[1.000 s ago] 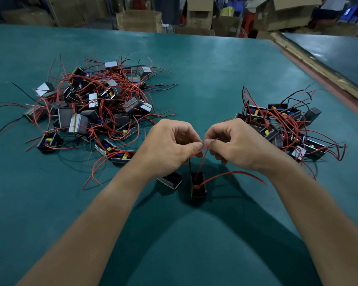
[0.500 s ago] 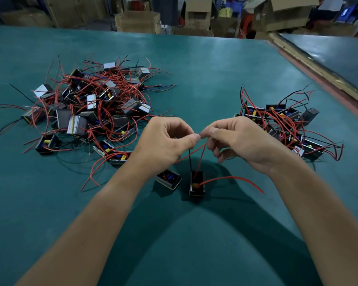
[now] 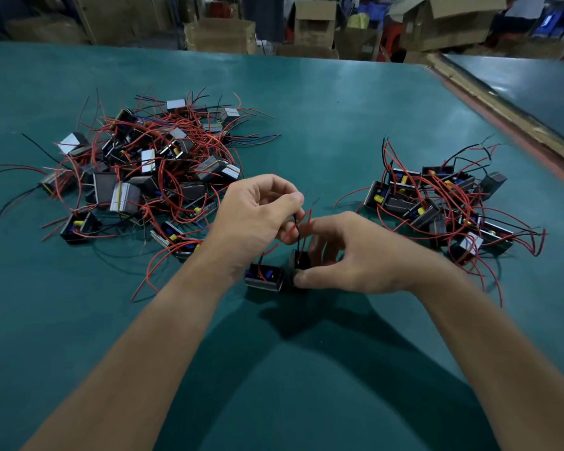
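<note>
Two small black transformer blocks stand side by side on the green table in front of me. My right hand (image 3: 352, 252) grips the right block (image 3: 299, 260), thumb at its near end and fingers over its far side. Red and black wires (image 3: 298, 222) rise from this block, and my left hand (image 3: 258, 216) pinches them between thumb and fingers just above it. The left block (image 3: 263, 277) sits free below my left wrist, showing blue parts inside.
A big tangled pile of transformers with red wires (image 3: 144, 170) lies at the left. A smaller pile (image 3: 443, 203) lies at the right. The green table (image 3: 323, 125) ends at a wooden edge (image 3: 502, 109) on the right. Cardboard boxes (image 3: 222, 34) stand beyond.
My right hand let go of the wire ends and dropped onto the right block, gripping it. My left hand keeps the wires pinched and has shifted slightly up.
</note>
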Demonstrator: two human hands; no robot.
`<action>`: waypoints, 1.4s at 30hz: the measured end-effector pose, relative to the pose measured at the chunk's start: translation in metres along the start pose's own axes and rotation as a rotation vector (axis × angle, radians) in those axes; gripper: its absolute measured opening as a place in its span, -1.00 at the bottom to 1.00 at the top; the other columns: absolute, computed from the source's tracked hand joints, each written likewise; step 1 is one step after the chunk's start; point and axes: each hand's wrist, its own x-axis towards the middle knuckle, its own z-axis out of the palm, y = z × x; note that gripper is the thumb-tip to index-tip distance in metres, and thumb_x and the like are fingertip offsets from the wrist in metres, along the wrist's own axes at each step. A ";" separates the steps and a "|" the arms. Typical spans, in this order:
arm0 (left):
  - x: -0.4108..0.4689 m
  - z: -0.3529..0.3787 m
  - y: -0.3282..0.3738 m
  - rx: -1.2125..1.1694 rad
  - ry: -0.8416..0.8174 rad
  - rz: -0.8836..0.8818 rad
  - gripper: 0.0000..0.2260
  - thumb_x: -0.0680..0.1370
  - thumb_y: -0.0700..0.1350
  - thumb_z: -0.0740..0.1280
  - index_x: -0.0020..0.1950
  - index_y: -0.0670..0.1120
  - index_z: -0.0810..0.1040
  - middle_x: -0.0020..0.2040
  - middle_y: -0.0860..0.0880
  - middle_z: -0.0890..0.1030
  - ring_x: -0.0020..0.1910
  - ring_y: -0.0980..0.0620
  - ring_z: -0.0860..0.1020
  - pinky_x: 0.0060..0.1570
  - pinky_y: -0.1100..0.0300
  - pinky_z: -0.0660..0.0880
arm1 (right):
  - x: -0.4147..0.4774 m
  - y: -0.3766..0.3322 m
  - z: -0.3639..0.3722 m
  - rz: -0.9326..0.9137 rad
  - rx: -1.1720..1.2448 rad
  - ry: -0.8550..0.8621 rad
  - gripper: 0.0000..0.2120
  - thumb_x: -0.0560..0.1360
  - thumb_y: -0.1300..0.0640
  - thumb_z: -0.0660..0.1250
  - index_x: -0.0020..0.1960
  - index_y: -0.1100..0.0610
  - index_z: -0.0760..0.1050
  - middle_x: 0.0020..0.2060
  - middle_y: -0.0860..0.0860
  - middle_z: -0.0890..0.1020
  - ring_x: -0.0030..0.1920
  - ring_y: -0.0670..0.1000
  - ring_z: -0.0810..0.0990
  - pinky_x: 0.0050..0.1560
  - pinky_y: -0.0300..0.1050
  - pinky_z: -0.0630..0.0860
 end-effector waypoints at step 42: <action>0.007 -0.004 -0.018 0.510 0.173 0.202 -0.83 0.40 -0.30 0.27 -0.22 -0.01 0.48 -0.38 0.10 0.48 -0.43 0.16 0.39 -0.37 0.32 0.35 | 0.000 0.056 -0.060 0.478 -0.187 1.279 -0.54 0.48 -0.10 0.40 0.25 0.17 0.55 0.21 0.17 0.51 0.18 0.22 0.54 0.21 -0.03 0.40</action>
